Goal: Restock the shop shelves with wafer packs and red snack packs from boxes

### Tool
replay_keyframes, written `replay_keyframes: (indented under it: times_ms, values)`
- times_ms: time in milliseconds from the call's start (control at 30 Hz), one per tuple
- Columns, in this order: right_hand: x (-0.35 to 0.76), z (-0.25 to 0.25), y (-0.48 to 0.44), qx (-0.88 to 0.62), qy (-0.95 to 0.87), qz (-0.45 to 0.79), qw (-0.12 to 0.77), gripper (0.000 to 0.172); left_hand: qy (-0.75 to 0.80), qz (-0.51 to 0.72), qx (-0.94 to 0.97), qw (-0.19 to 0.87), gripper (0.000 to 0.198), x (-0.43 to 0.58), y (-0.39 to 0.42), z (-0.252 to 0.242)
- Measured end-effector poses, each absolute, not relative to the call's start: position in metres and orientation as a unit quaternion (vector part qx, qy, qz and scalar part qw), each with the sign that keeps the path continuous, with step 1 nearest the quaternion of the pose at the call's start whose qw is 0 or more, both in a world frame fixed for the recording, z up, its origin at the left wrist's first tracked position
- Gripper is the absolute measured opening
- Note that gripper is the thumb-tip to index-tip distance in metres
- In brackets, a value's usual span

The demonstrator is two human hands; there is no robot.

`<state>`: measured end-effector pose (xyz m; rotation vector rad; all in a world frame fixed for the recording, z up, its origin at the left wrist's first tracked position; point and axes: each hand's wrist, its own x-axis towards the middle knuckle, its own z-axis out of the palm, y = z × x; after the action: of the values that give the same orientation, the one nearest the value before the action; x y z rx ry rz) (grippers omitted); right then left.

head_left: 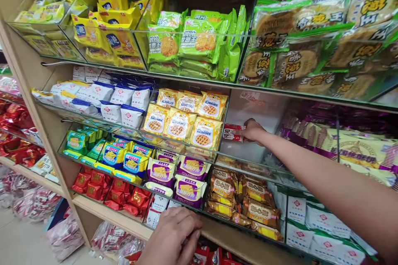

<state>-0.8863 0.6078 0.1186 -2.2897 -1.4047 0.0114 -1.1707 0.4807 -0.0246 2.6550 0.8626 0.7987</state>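
My right hand (254, 131) reaches into a glass-fronted compartment on the middle shelf and pinches a small red snack packet (232, 133) with white lettering. This packet lies level beside the compartment's left divider. To its left stand yellow cookie packets (182, 123) in two stacked rows. Low in front of the shelves, my left hand (178, 234) is closed with its fingers curled; whatever it may hold is hidden. Close to it are purple-and-cream soda biscuit packets (190, 190) and white packets (159, 203).
Green biscuit packets (199, 39) and large clear-wrapped biscuits (295, 20) fill the top shelf. Brown wafer packets (258, 211) sit under my right hand. Purple-and-cream bags (354, 145) are at right. Clear glass dividers and front panels edge the compartments. Plastic bags (66, 232) lie on the floor.
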Motion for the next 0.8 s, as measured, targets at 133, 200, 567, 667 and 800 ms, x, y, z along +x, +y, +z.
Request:
replay_keyframes:
  times_ms: [133, 200, 567, 667, 800]
  values:
    - [-0.891, 0.123, 0.604, -0.843, -0.497, 0.005, 0.207, 0.088, 0.283, 0.272, 0.914, 0.100, 0.016, -1.172, 0.484, -0.028]
    - [-0.891, 0.124, 0.604, -0.846, -0.496, 0.004, 0.196, 0.091, 0.279, 0.272, 0.916, 0.099, 0.016, -1.172, 0.486, -0.030]
    - [-0.910, 0.161, 0.581, -0.817, -0.544, -0.089, 0.166, 0.050, 0.316, 0.245, 0.908, 0.129, 0.017, -1.171, 0.480, -0.019]
    - [-0.945, 0.159, 0.511, -0.752, -0.612, -0.159, 0.186, 0.035, 0.310, 0.257, 0.907, 0.126, 0.018, -1.174, 0.481, -0.021]
    - [-0.999, 0.074, 0.390, -0.559, -0.762, -0.066, 0.321, 0.023, 0.285, 0.292, 0.909, 0.089, 0.020, -1.177, 0.475, -0.016]
